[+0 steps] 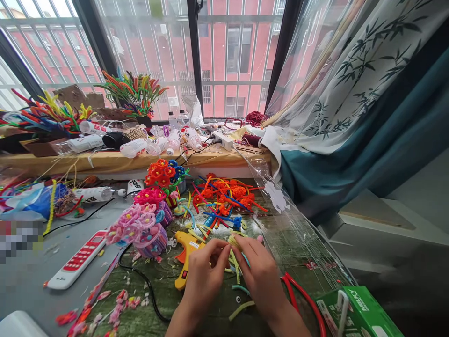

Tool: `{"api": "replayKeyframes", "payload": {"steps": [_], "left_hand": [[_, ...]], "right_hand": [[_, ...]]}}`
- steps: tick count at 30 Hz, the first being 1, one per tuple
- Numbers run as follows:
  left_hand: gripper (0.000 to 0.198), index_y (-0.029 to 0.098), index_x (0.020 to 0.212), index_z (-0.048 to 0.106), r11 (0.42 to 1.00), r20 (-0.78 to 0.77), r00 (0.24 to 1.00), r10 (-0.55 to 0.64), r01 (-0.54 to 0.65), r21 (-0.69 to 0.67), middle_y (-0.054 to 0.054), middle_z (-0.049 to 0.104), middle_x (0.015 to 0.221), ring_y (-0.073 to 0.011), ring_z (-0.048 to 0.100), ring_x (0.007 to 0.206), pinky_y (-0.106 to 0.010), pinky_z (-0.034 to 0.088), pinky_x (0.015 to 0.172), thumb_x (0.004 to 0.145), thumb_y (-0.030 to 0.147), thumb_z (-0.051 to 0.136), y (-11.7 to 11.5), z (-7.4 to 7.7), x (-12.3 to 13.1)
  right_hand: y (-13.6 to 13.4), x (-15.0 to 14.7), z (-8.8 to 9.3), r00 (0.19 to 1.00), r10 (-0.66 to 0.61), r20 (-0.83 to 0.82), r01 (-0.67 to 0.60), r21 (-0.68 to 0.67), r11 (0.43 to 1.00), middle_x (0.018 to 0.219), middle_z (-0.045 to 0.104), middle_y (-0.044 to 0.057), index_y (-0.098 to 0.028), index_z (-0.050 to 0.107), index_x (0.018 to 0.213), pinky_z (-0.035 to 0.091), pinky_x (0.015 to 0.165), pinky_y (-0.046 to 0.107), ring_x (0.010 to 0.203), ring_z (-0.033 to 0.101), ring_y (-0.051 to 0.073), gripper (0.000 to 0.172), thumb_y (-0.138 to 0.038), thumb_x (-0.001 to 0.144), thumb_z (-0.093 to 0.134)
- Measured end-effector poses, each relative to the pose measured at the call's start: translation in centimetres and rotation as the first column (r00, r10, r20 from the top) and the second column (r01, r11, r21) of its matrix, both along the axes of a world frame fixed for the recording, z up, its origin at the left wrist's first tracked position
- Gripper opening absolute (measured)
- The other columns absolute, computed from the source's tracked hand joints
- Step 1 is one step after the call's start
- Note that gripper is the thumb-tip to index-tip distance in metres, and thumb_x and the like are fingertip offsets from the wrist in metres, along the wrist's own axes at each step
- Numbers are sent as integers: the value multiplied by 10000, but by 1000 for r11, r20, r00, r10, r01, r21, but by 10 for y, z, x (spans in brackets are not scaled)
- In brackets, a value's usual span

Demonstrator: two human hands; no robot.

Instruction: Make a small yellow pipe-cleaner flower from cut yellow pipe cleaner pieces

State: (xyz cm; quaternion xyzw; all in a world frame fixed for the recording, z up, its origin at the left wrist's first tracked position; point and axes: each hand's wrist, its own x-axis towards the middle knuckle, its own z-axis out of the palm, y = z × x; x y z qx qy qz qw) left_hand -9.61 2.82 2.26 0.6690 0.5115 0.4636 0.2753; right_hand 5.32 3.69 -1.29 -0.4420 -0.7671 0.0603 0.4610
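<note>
Left hand (205, 266) and right hand (258, 267), fingertips pressed together, are pinching a yellow pipe cleaner (233, 239) over a worn table (217, 318); pink flowers (131, 220) are standing at 10 o'clock, a barred window (195, 56) is filling 12.

a pale yellow fuzzy stem (232, 239), pinched between the hands (206, 267).
</note>
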Motion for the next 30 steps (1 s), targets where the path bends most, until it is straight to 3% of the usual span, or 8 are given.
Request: {"api": "replayKeyframes", "payload": {"steps": [3, 6, 10, 13, 16, 19, 24, 30], "left_hand": [[196, 169, 786, 644, 1000, 16, 1000, -15, 15, 5, 8, 679, 594, -131, 655, 505, -184, 491, 505, 920, 289, 567, 0, 3, -1], [188, 171, 791, 651, 999, -6, 999, -37, 37, 32, 5, 693, 617, -125, 648, 508, -181, 484, 505, 924, 275, 568, -2, 3, 0], [177, 176, 792, 652, 997, -17, 999, -37, 38, 66, 7, 709, 630, -120, 643, 505, -181, 480, 500, 927, 248, 563, -3, 3, 2], [184, 177, 785, 645, 996, -24, 998, -50, 52, 76, 8, 709, 634, -118, 639, 505, -185, 486, 506, 933, 240, 555, -3, 1, 1], [124, 178, 867, 653, 995, -50, 999, -10, 15, 100, 22, 683, 608, -116, 626, 496, -183, 476, 493, 925, 257, 577, -1, -4, 0], [128, 188, 1001, 667, 978, -80, 996, 42, -25, 206, 42, 663, 588, -102, 597, 459, -177, 460, 477, 918, 245, 588, 0, -10, 0], [129, 203, 985, 696, 923, -107, 993, 46, -1, 386, 5, 752, 736, -108, 674, 554, -172, 515, 564, 921, 176, 588, 1, -15, 2], [147, 197, 1026, 688, 932, -89, 996, 24, 10, 361, -15, 766, 735, -127, 715, 594, -179, 544, 587, 940, 182, 570, -1, -17, 4]], "right_hand": [[-1, -3, 11, 970, 32, -240, -89, -229, 969, 922, 757, 76, -181, 719, 1014, 548, 758, 300, 846, 718, 215, 273, -339, 1000, 496], [-2, -6, 21, 847, -50, -530, -225, -442, 868, 712, 725, 43, -176, 742, 833, 529, 623, 271, 664, 688, 192, 353, -463, 942, 568], [1, -6, 24, 599, -130, -790, -482, -485, 729, 598, 680, 20, -155, 743, 727, 509, 564, 256, 557, 637, 161, 378, -531, 766, 753], [3, -5, 22, 502, -182, -846, -555, -476, 683, 589, 668, 14, -148, 749, 701, 486, 548, 248, 528, 601, 138, 362, -504, 704, 817], [3, -4, 22, 473, -215, -854, -574, -484, 660, 586, 663, 13, -141, 751, 691, 479, 552, 250, 525, 586, 131, 364, -489, 657, 855], [3, -3, 24, 457, -232, -858, -591, -488, 642, 593, 658, 10, -137, 761, 705, 474, 560, 243, 534, 578, 122, 369, -485, 643, 866], [3, -5, 23, 422, -230, -877, -636, -467, 614, 615, 667, 12, -140, 769, 735, 460, 579, 235, 562, 572, 117, 363, -490, 675, 846], [3, -5, 20, 438, -224, -871, -610, -470, 637, 586, 651, 15, -138, 749, 688, 462, 599, 252, 585, 563, 133, 365, -487, 661, 853]]}}
